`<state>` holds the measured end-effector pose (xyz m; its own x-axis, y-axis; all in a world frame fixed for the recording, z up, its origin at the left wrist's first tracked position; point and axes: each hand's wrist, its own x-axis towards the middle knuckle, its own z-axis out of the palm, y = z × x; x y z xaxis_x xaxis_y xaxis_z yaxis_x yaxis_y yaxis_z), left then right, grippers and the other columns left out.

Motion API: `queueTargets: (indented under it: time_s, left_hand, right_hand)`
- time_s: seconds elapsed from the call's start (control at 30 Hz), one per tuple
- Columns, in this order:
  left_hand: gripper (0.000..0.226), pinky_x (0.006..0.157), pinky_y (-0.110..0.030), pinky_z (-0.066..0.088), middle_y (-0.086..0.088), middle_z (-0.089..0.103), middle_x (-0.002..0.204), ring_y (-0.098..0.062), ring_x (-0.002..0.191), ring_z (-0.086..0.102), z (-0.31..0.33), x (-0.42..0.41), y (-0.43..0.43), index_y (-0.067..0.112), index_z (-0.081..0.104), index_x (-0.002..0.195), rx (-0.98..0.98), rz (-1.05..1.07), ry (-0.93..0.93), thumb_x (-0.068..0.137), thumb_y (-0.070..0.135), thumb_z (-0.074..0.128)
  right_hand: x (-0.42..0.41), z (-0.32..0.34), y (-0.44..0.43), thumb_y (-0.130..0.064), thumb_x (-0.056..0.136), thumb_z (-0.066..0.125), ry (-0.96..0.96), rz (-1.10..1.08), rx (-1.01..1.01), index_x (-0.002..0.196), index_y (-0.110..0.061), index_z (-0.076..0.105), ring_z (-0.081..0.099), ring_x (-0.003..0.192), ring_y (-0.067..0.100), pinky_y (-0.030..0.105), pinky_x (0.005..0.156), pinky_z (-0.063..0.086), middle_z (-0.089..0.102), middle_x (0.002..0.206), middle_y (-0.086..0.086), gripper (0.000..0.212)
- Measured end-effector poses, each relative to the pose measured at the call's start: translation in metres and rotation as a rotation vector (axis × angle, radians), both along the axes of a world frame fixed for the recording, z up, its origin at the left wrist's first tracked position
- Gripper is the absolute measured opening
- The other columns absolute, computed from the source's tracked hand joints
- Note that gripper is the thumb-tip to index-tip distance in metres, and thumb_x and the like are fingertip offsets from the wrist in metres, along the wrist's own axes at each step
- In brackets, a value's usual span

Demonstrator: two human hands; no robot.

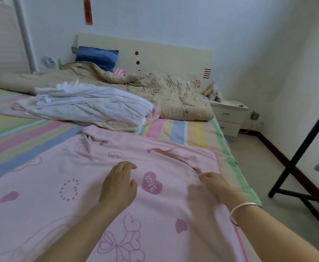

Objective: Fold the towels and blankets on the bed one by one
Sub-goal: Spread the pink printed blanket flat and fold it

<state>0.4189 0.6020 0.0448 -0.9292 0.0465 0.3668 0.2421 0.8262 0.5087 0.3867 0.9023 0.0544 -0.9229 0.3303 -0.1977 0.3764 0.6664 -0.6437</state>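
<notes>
A pink blanket with hearts and a "LOVE" print lies spread over the near part of the bed. My left hand rests flat on it near its middle, fingers relaxed. My right hand, with a silver bangle on the wrist, pinches a raised wrinkle of the pink blanket toward its right side. Behind it lies a crumpled white towel or sheet, and farther back a rumpled beige quilt.
The bed has a pastel striped sheet and a cream headboard with a blue pillow. A white nightstand stands at the right of the bed. A black metal rack leg stands on the floor to the right.
</notes>
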Motion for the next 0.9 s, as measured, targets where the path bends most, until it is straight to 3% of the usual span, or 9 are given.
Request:
queueTargets:
  time_s: [0.17,0.33,0.43,0.57,0.67,0.83,0.9]
  left_hand:
    - [0.030,0.095,-0.031,0.044,0.009,0.054,0.127,-0.015,0.114,0.052,-0.017,0.034,-0.003,0.024,0.056,0.120,-0.062,-0.067,-0.158,0.091,0.017,0.051]
    - [0.030,0.096,-0.034,0.045,0.005,0.058,0.126,-0.017,0.114,0.055,0.006,0.048,0.007,0.025,0.060,0.120,-0.157,-0.137,-0.216,0.093,0.019,0.049]
    - [0.028,0.095,-0.033,0.046,0.005,0.061,0.124,-0.017,0.116,0.055,0.023,0.053,0.017,0.025,0.063,0.116,-0.145,-0.165,-0.188,0.092,0.019,0.050]
    - [0.026,0.094,-0.029,0.046,0.007,0.063,0.121,-0.015,0.114,0.056,0.035,0.064,0.027,0.023,0.065,0.113,-0.064,-0.170,-0.162,0.091,0.017,0.052]
    - [0.025,0.093,-0.029,0.046,0.008,0.063,0.119,-0.014,0.112,0.057,0.035,0.071,0.032,0.025,0.065,0.112,-0.071,-0.168,-0.187,0.091,0.019,0.052]
    - [0.023,0.094,-0.033,0.048,0.008,0.064,0.119,-0.015,0.111,0.058,0.033,0.044,0.042,0.027,0.065,0.103,-0.098,-0.174,-0.242,0.089,0.018,0.049]
    - [0.024,0.093,-0.031,0.047,0.007,0.063,0.119,-0.016,0.110,0.058,0.032,0.018,0.047,0.024,0.064,0.109,-0.150,-0.168,-0.248,0.090,0.020,0.050]
  right_hand:
    - [0.036,-0.010,-0.017,-0.032,0.096,0.050,0.042,0.101,0.048,0.110,-0.009,0.064,0.058,0.106,0.027,0.032,0.090,0.044,0.063,0.113,0.006,0.030]
    - [0.077,-0.006,-0.010,-0.034,0.094,0.054,0.083,0.094,0.117,0.138,-0.015,0.048,0.053,0.120,0.028,0.030,0.094,0.043,0.052,0.138,0.010,0.049]
    - [0.098,0.005,0.001,-0.029,0.093,0.056,0.112,0.061,0.088,0.140,-0.016,0.046,0.052,0.123,0.025,0.027,0.091,0.042,0.052,0.139,0.007,0.049]
    - [0.106,0.015,0.008,-0.028,0.092,0.058,0.112,0.096,0.136,0.139,-0.016,0.047,0.050,0.125,0.024,0.030,0.101,0.040,0.052,0.139,0.007,0.050]
    - [0.107,0.020,0.006,-0.026,0.091,0.059,0.131,0.126,0.121,0.137,-0.015,0.050,0.053,0.121,0.024,0.031,0.100,0.043,0.055,0.136,0.006,0.048]
    - [0.070,0.020,0.006,-0.028,0.092,0.056,0.164,0.161,0.195,0.133,-0.019,0.052,0.054,0.120,0.021,0.029,0.096,0.043,0.057,0.134,0.001,0.042]
    - [0.043,0.017,0.006,-0.031,0.093,0.055,0.184,0.158,0.200,0.130,-0.019,0.054,0.055,0.118,0.021,0.029,0.093,0.044,0.058,0.132,-0.001,0.039]
